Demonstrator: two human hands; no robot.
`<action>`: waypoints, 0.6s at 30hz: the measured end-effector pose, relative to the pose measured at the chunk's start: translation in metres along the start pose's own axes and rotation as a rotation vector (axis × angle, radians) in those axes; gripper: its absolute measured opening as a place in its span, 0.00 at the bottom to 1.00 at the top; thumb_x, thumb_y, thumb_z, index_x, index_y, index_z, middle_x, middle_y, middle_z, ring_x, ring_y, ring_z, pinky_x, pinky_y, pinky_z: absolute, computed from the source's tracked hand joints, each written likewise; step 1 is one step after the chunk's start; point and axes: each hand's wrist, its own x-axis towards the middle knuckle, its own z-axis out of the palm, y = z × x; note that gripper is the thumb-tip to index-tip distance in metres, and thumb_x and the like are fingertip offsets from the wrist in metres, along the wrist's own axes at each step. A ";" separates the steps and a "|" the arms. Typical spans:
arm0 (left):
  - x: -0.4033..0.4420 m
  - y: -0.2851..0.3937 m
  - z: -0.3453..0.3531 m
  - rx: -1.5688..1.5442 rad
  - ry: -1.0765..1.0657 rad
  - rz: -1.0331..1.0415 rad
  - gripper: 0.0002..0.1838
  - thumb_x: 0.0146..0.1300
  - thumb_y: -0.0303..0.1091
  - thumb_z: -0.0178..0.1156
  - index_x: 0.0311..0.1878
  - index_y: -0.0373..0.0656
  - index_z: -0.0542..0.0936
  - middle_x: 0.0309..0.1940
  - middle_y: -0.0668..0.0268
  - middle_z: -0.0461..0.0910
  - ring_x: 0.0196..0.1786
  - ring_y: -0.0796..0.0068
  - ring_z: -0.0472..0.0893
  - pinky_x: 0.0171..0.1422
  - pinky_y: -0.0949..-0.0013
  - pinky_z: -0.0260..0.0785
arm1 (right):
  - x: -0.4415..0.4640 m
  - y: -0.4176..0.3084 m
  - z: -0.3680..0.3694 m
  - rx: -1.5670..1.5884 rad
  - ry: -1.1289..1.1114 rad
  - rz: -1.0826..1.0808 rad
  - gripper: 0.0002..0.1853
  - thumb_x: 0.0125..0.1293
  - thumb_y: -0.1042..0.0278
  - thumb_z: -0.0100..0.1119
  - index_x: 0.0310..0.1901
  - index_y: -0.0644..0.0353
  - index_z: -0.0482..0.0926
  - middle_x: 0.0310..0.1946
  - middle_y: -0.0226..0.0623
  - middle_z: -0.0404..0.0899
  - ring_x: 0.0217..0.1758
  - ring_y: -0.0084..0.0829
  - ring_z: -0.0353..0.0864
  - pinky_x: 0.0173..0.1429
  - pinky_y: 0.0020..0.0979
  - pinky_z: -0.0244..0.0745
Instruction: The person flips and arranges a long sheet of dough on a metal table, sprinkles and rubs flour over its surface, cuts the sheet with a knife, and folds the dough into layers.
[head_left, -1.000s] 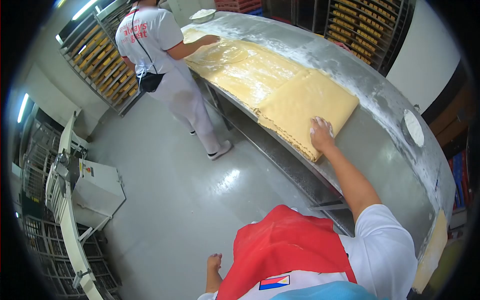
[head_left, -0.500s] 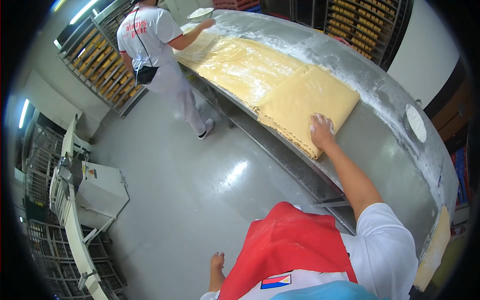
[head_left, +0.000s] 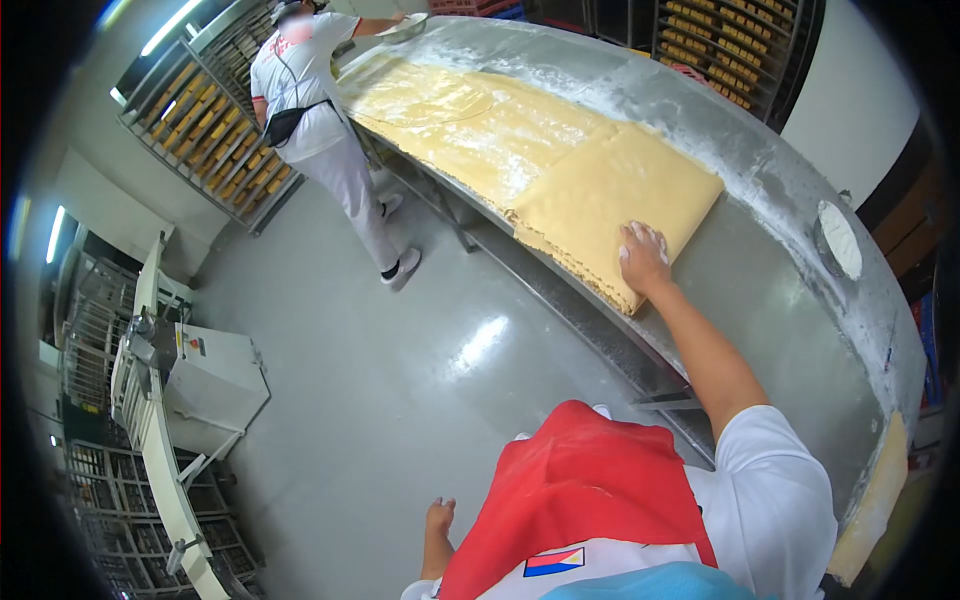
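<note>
A large pale-yellow sheet of dough (head_left: pixel 470 125), dusted with flour, lies along the steel table. Its near end forms a thicker folded slab (head_left: pixel 615 195) with ragged layered edges. My right hand (head_left: pixel 645 258), white with flour on the fingers, rests on the slab close to its near corner, fingers apart and holding nothing. Down at my side, left of my red apron, hangs my left hand (head_left: pixel 440 515), empty with its fingers loosely apart.
The steel table (head_left: pixel 770 300) has a band of flour along its far side, with a bowl of flour (head_left: pixel 840 240). Another person (head_left: pixel 310 120) stands by the far end. Racks of trays (head_left: pixel 205 140) stand behind, and a conveyor machine (head_left: pixel 210 375) at left.
The other person has leaned and reached farther over the table's far end, toward the bowl there, with feet shifted. My right hand stays on the dough; my left still hangs.
</note>
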 end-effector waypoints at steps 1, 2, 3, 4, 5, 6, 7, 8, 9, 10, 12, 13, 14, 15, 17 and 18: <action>-0.002 0.001 -0.001 -0.006 0.011 0.006 0.36 0.65 0.45 0.59 0.70 0.33 0.63 0.62 0.42 0.72 0.63 0.51 0.74 0.64 0.59 0.68 | 0.000 0.000 0.000 0.001 0.028 -0.014 0.25 0.69 0.61 0.45 0.67 0.56 0.66 0.70 0.45 0.61 0.75 0.44 0.54 0.78 0.50 0.43; -0.004 0.001 -0.002 -0.003 0.016 0.003 0.36 0.65 0.45 0.59 0.70 0.33 0.63 0.62 0.42 0.72 0.63 0.51 0.74 0.64 0.59 0.68 | -0.001 0.000 0.001 0.003 0.056 -0.028 0.25 0.68 0.62 0.46 0.66 0.57 0.67 0.69 0.46 0.63 0.74 0.45 0.56 0.77 0.51 0.45; -0.006 0.002 -0.003 -0.011 0.000 -0.017 0.36 0.65 0.45 0.59 0.71 0.35 0.63 0.61 0.42 0.73 0.61 0.52 0.76 0.60 0.59 0.70 | -0.002 0.001 0.002 0.009 0.055 -0.027 0.25 0.68 0.62 0.46 0.66 0.57 0.67 0.69 0.46 0.63 0.74 0.45 0.56 0.77 0.51 0.45; -0.008 0.002 -0.004 -0.019 -0.016 -0.036 0.35 0.65 0.45 0.59 0.71 0.36 0.64 0.59 0.43 0.75 0.58 0.53 0.78 0.55 0.59 0.73 | -0.002 0.001 0.002 0.010 0.063 -0.034 0.25 0.68 0.62 0.46 0.66 0.57 0.67 0.69 0.46 0.63 0.74 0.45 0.56 0.77 0.51 0.45; -0.010 0.003 -0.006 -0.015 -0.011 -0.037 0.35 0.65 0.45 0.59 0.71 0.36 0.64 0.59 0.43 0.75 0.58 0.53 0.78 0.55 0.59 0.73 | -0.002 0.002 0.002 0.010 0.073 -0.041 0.25 0.68 0.62 0.46 0.66 0.57 0.67 0.68 0.46 0.63 0.74 0.45 0.56 0.77 0.51 0.45; -0.011 0.004 -0.007 -0.004 -0.013 -0.035 0.35 0.65 0.46 0.59 0.71 0.37 0.64 0.58 0.43 0.76 0.54 0.55 0.80 0.50 0.60 0.74 | -0.002 0.002 0.002 0.015 0.073 -0.038 0.25 0.68 0.62 0.46 0.66 0.57 0.67 0.68 0.46 0.63 0.74 0.45 0.56 0.77 0.51 0.45; -0.012 0.004 -0.008 0.007 -0.016 -0.032 0.34 0.65 0.46 0.59 0.70 0.38 0.65 0.57 0.44 0.77 0.51 0.57 0.81 0.45 0.61 0.75 | -0.003 0.002 0.002 0.012 0.060 -0.036 0.25 0.68 0.61 0.46 0.66 0.56 0.67 0.69 0.44 0.62 0.75 0.43 0.55 0.78 0.50 0.43; -0.013 0.005 -0.009 0.013 -0.012 -0.032 0.34 0.65 0.46 0.59 0.70 0.38 0.65 0.57 0.44 0.77 0.51 0.57 0.81 0.45 0.61 0.75 | -0.003 0.003 0.002 0.009 0.047 -0.034 0.25 0.69 0.60 0.46 0.66 0.56 0.66 0.70 0.43 0.61 0.76 0.42 0.54 0.79 0.50 0.42; -0.014 0.005 -0.011 0.020 -0.023 -0.042 0.34 0.65 0.46 0.59 0.70 0.38 0.65 0.56 0.45 0.77 0.50 0.58 0.81 0.44 0.62 0.75 | -0.003 0.003 0.002 0.014 0.046 -0.029 0.25 0.69 0.60 0.46 0.66 0.56 0.66 0.70 0.43 0.61 0.76 0.42 0.54 0.79 0.50 0.42; -0.014 0.004 -0.011 0.026 -0.034 -0.051 0.34 0.65 0.46 0.59 0.70 0.38 0.65 0.55 0.45 0.78 0.48 0.59 0.81 0.42 0.62 0.75 | -0.003 0.004 0.003 0.020 0.059 -0.036 0.25 0.68 0.60 0.47 0.66 0.56 0.67 0.70 0.43 0.61 0.76 0.42 0.54 0.79 0.50 0.42; -0.012 0.002 -0.012 0.015 -0.030 -0.040 0.34 0.65 0.46 0.60 0.70 0.39 0.66 0.55 0.47 0.78 0.46 0.61 0.81 0.41 0.62 0.74 | -0.003 0.005 0.005 0.031 0.072 -0.038 0.25 0.68 0.60 0.47 0.66 0.56 0.67 0.70 0.43 0.61 0.76 0.42 0.54 0.79 0.49 0.42; -0.010 -0.001 -0.011 -0.002 -0.030 -0.030 0.34 0.65 0.46 0.60 0.70 0.40 0.66 0.54 0.48 0.79 0.44 0.62 0.81 0.40 0.63 0.74 | -0.003 0.006 0.005 0.034 0.077 -0.043 0.25 0.68 0.61 0.47 0.66 0.56 0.67 0.70 0.43 0.61 0.76 0.42 0.54 0.79 0.49 0.42; -0.007 -0.004 -0.010 0.001 -0.027 -0.030 0.34 0.65 0.46 0.60 0.70 0.40 0.66 0.54 0.48 0.79 0.44 0.62 0.81 0.40 0.63 0.74 | -0.003 0.006 0.004 0.037 0.082 -0.048 0.25 0.68 0.61 0.47 0.66 0.56 0.68 0.69 0.43 0.61 0.76 0.42 0.54 0.79 0.49 0.42; -0.004 -0.007 -0.008 -0.007 -0.017 -0.018 0.34 0.65 0.46 0.60 0.71 0.40 0.65 0.53 0.49 0.79 0.43 0.63 0.81 0.40 0.62 0.74 | -0.003 0.006 0.004 0.040 0.082 -0.046 0.25 0.68 0.61 0.47 0.66 0.56 0.68 0.69 0.43 0.61 0.76 0.42 0.54 0.79 0.49 0.42; -0.008 -0.002 -0.008 -0.015 -0.006 -0.007 0.34 0.66 0.45 0.59 0.71 0.41 0.64 0.53 0.50 0.79 0.42 0.64 0.81 0.40 0.62 0.75 | -0.003 0.006 0.003 0.044 0.067 -0.038 0.26 0.68 0.61 0.47 0.66 0.55 0.68 0.70 0.43 0.61 0.76 0.41 0.54 0.79 0.48 0.41; -0.012 0.003 -0.009 -0.023 -0.032 -0.041 0.35 0.66 0.45 0.59 0.72 0.41 0.63 0.53 0.51 0.79 0.42 0.64 0.80 0.40 0.61 0.75 | -0.003 0.006 0.003 0.046 0.067 -0.038 0.26 0.68 0.61 0.47 0.66 0.55 0.68 0.70 0.43 0.61 0.76 0.41 0.54 0.79 0.48 0.41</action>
